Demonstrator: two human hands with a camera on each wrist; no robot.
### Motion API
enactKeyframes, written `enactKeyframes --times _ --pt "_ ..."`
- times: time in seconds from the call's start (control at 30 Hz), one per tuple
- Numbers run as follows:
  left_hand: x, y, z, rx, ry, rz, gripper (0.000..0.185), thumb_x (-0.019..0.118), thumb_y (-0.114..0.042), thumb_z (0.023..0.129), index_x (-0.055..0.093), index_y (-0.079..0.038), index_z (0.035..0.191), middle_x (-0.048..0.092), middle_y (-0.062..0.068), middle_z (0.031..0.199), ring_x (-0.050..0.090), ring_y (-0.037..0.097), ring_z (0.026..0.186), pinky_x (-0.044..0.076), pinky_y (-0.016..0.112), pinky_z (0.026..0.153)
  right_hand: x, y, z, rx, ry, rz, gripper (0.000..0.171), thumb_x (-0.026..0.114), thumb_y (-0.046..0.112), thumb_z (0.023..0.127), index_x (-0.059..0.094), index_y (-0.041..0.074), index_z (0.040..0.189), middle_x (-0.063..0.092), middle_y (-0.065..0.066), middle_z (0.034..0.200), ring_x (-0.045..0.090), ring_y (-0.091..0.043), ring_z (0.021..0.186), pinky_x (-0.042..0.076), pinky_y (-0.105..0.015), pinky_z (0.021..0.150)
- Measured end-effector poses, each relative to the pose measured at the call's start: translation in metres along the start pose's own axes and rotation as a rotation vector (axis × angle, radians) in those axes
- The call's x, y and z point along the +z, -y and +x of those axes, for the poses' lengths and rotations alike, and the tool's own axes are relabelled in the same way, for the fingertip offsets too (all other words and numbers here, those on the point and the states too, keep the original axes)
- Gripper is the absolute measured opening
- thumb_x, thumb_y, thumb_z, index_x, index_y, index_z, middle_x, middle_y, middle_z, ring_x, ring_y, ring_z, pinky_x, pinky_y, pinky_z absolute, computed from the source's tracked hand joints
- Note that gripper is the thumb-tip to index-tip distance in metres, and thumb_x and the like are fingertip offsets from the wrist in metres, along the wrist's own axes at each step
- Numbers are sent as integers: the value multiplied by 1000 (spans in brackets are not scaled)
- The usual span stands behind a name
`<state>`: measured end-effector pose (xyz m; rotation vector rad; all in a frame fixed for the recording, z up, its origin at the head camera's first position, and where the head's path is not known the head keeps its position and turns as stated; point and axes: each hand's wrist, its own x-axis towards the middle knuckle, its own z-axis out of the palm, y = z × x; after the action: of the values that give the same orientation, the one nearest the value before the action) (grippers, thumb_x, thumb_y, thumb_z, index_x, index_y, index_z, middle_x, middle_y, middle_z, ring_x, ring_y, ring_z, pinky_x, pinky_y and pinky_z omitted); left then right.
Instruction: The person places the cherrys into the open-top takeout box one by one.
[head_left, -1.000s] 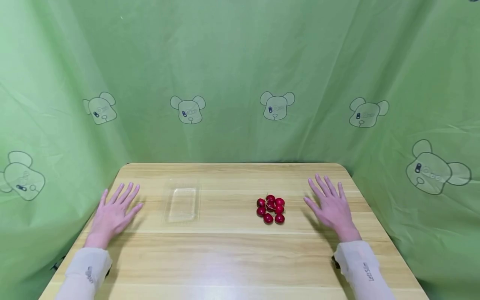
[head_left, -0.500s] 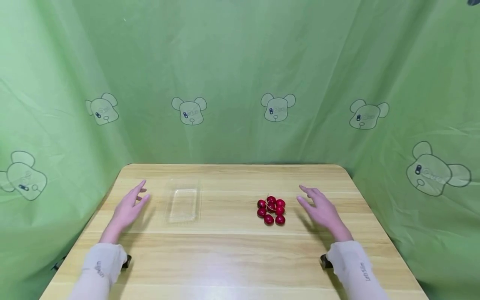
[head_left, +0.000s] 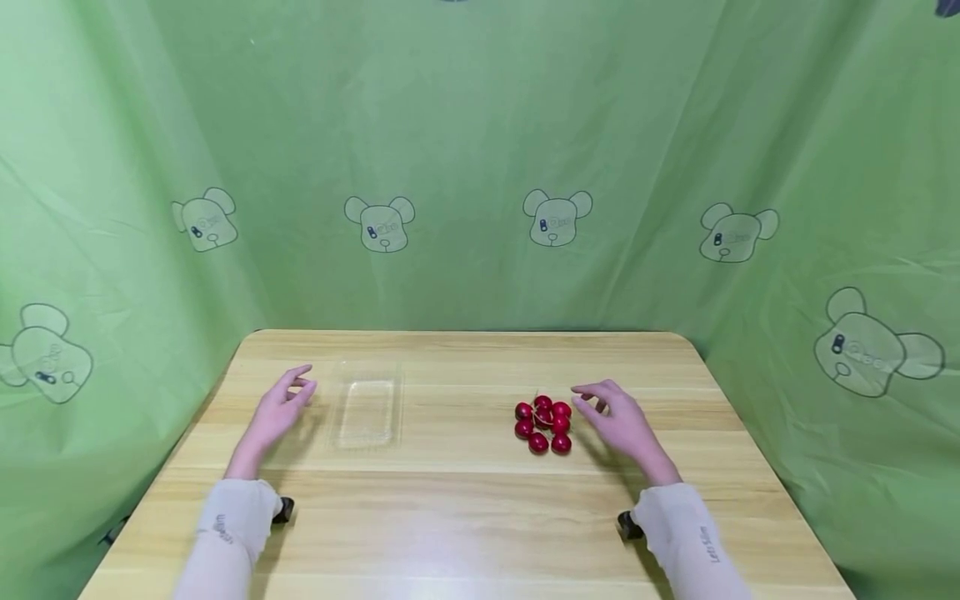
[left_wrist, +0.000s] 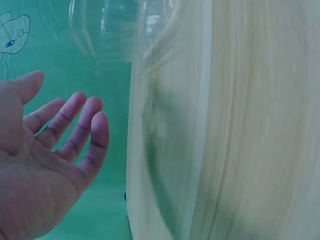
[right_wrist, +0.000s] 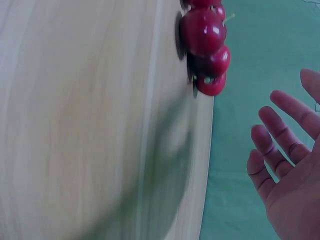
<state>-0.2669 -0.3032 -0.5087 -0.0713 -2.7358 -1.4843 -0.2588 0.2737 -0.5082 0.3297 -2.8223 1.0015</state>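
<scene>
Two bare hands over pale wooden table, holding nothing: right hand, fingers loosely spread, just right of cluster of glossy red cherries; left hand relaxed open, just left of clear plastic tray, well left of cherries

A light wooden table enclosed by green curtain.

The table has pale grain running side to side and rounded far corners. Green fabric hangs behind its far edge and along both sides, creased in long folds and printed with a row of cartoon bear heads. Even, soft light leaves a faint sheen near the near edge.
</scene>
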Motion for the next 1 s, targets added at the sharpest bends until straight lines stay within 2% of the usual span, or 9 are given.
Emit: enactKeyframes --times 0.13,0.3,0.5,0.6,0.83,1.0 --pt "8 -1 2 -23 25 -80 62 48 -37 111 30 -5 161 48 28 146 62 44 118 58 48 95 6 4 2 6 11 15 35 65 36 103 72 13 127 66 -8 116 58 -19 92 50 -32 76" --pt "16 -1 5 -51 28 -147 60 50 -32 110 31 -5 161 51 27 143 63 40 114 59 42 91 14 9 4 -4 18 38 30 69 32 100 75 12 121 67 -8 114 60 -23 96 52 -37 82" --pt "22 -2 6 -81 42 -184 61 50 -31 111 30 -6 162 50 27 142 62 39 114 59 39 91 21 15 6 -7 26 43 25 72 29 98 77 13 117 67 -8 114 63 -30 104 55 -47 88" --pt "24 -2 7 -98 40 -184 60 51 -31 110 30 -7 161 49 25 141 63 37 112 58 37 91 23 17 7 3 33 47 25 74 29 96 77 14 116 67 -6 113 63 -30 106 55 -48 91" --pt "34 5 8 -113 39 -197 60 54 -28 109 33 -6 160 52 16 126 61 20 87 55 28 71 28 16 8 4 45 45 24 76 28 94 78 14 113 66 -5 109 62 -29 104 54 -50 92" --pt "38 3 7 -115 49 -209 59 54 -22 109 32 -2 160 54 14 119 59 17 80 53 27 66 31 15 7 9 53 52 21 78 26 93 79 14 110 66 -5 106 62 -27 103 53 -51 94"
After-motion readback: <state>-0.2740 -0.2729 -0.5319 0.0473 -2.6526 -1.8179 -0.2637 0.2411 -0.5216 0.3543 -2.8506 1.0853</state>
